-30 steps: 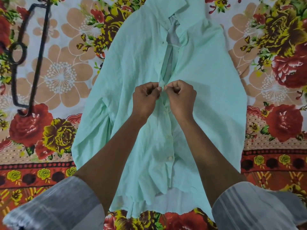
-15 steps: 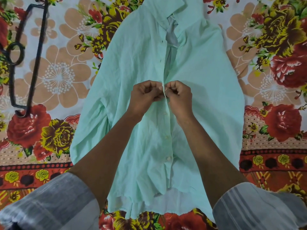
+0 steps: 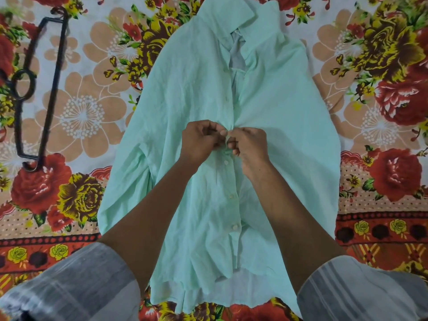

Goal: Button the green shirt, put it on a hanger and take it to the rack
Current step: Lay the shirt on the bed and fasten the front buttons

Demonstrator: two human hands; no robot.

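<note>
1. Since a second ago, we have kept both hands at the same mid-chest spot on the placket; the pinch has tightened and the cloth there now bunches between our fingertips.
2. Far left, the black metal hanger point(image 3: 34, 93) lies untouched on the flower-printed bedsheet point(image 3: 92, 117), well apart from the shirt.
3. Our left hand point(image 3: 201, 140) curls its fingers and pinches the button-side edge of the pale green cotton shirt point(image 3: 185, 100), which lies face up along the middle of the bed.
4. Our right hand point(image 3: 249, 148) pinches the opposite edge, fingertips touching the left hand's.
5. Below our hands three white buttons point(image 3: 235, 227) look fastened; above, the front gapes open to the collar.
6. Risk, as we judge it: the button could slip back out of its hole if we let go early, or meet the wrong hole and skew the front.
</note>
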